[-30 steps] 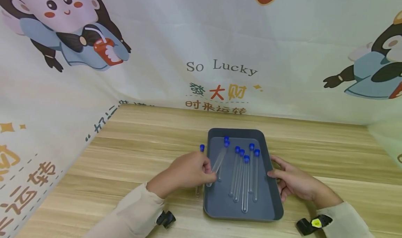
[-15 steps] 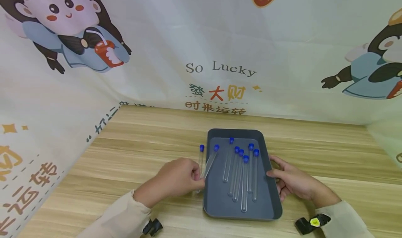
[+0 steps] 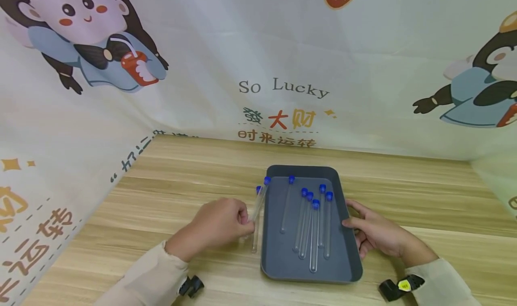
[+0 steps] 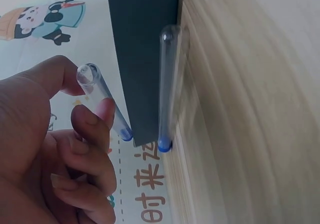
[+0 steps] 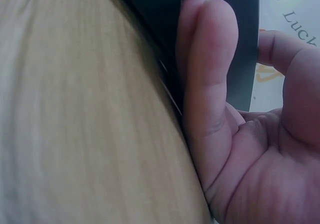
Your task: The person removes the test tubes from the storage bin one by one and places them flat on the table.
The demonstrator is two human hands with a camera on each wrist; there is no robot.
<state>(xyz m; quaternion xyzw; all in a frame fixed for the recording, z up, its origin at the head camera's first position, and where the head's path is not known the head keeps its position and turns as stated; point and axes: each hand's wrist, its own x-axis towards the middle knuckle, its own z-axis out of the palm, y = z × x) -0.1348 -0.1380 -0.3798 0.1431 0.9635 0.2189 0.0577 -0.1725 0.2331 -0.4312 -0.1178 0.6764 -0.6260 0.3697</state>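
Observation:
My left hand (image 3: 216,223) pinches a clear test tube with a blue cap (image 3: 267,181) between thumb and fingertips. That tube tilts just outside the left rim of a dark grey tray (image 3: 278,265), cap end up and away from me. In the left wrist view the rounded end of the held test tube (image 4: 102,90) faces the camera. Below it, a second capped test tube (image 3: 255,243) lies on the table along the tray's left side. My right hand (image 3: 385,236) grips the tray's right side, thumb on the rim and fingers against the outer wall.
Several more blue-capped test tubes (image 3: 313,252) lie in the tray, most bunched in its right half, one apart (image 3: 286,212) toward the left. The wooden table (image 3: 181,176) ends at a printed cloth backdrop (image 3: 210,99) behind and at the left.
My left hand has carried the test tube leftward from over the tray to beyond its left rim. The lone tube at the tray's left rolled right, then back. My right hand stays put.

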